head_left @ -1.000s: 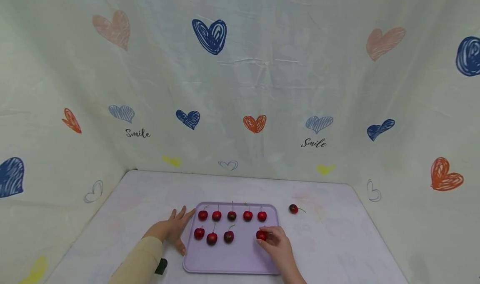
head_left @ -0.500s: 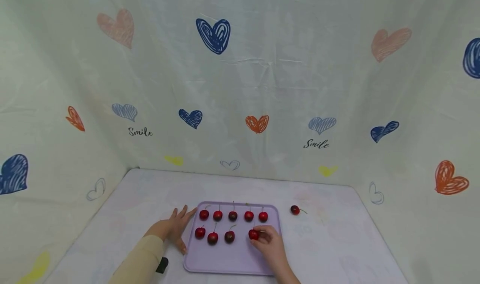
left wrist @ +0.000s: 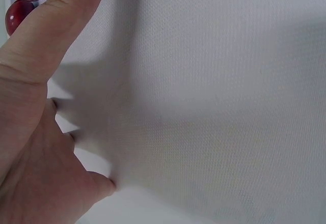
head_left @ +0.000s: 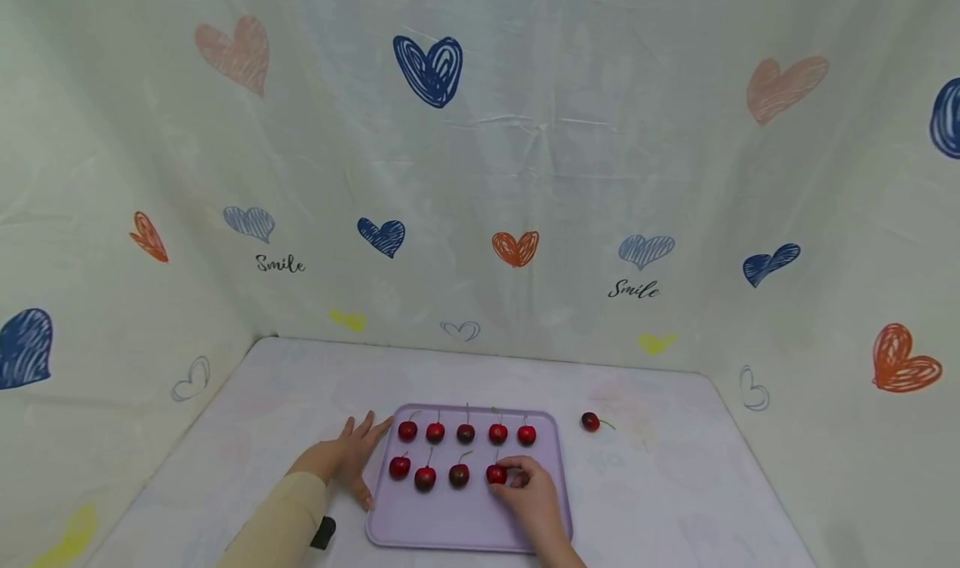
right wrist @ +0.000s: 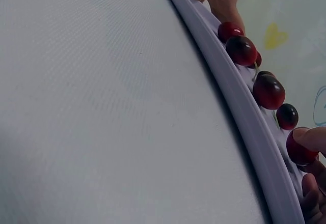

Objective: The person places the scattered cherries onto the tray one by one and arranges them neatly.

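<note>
On the table lies a purple tray [head_left: 442, 525] with two rows of dark red cherries, most with stems. My right hand [head_left: 534, 495] pinches a cherry [head_left: 496, 475] between thumb and fingers at the right end of the nearer row; the right wrist view shows the thumb against this cherry [right wrist: 300, 150]. To its left in that row sits another cherry [head_left: 459, 475], with a gap between them. My left hand [head_left: 350, 459], fingers spread straight, rests along the tray's left edge. In the left wrist view the left hand [left wrist: 35, 107] shows its thumb near several cherries.
One loose cherry [head_left: 591, 421] with its stem lies on the white table [head_left: 660, 485] to the right of the tray. A small black object [head_left: 323, 533] shows beside the left sleeve [head_left: 277, 522]. A white curtain [head_left: 480, 159] printed with hearts surrounds the table's back and sides.
My right hand has moved left over the tray with the pinched cherry, bringing it closer to the nearer row's other cherries. The left hand stays at the tray's edge.
</note>
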Action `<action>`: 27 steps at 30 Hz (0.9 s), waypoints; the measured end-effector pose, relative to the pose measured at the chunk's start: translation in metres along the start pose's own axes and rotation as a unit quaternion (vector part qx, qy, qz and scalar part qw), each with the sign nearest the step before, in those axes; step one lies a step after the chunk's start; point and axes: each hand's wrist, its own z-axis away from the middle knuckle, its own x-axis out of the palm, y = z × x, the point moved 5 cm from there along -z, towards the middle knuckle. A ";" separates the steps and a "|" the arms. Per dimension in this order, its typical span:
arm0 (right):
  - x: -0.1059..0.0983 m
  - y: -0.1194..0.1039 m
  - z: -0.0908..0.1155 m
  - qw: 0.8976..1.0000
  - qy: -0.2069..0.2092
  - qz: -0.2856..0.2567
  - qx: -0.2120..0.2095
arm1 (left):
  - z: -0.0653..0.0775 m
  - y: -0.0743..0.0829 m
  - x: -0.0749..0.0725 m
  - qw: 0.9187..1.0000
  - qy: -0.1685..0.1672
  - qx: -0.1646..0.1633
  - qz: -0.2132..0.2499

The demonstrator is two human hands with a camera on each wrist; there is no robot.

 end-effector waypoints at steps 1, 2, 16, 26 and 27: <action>0.000 0.000 0.000 1.000 0.003 0.004 -0.001 | 0.000 0.000 0.000 1.000 0.000 -0.001 0.001; 0.001 0.000 0.000 1.000 0.004 0.007 -0.001 | 0.000 0.000 0.000 1.000 0.001 -0.002 0.001; 0.002 -0.002 -0.004 1.000 0.003 0.019 -0.002 | 0.000 0.001 -0.004 1.000 -0.009 0.003 -0.003; 0.004 0.002 -0.004 1.000 0.004 0.029 0.008 | 0.001 0.003 -0.003 1.000 -0.004 0.008 0.002; 0.004 0.002 -0.003 0.999 0.005 0.030 0.009 | 0.001 0.003 -0.003 1.000 -0.004 0.008 0.002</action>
